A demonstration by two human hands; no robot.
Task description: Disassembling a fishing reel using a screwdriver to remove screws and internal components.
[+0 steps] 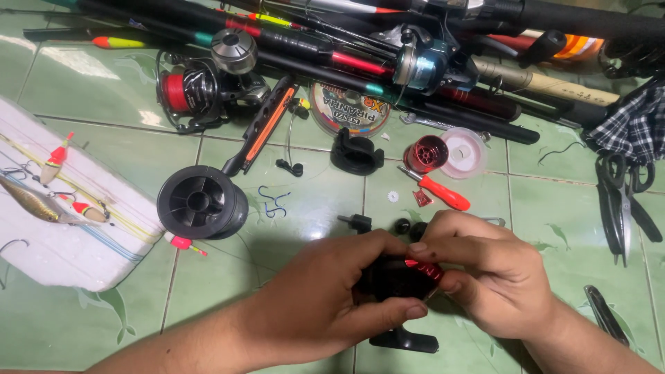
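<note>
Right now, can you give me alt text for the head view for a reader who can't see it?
Both hands, left and right, hold a black-and-red fishing reel over a green tiled floor. Around them lie a black spool, a red-handled screwdriver, scissors, fishing rods and lures on white foam.

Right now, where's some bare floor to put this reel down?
Bare tile lies at bottom left, between the foam block and your left hand, and at right between the right hand and scissors. The rod pile up top is crowded.

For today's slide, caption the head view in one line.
Both hands, left and right, grip a black-and-red reel over a tiled floor strewn with rods.
</note>
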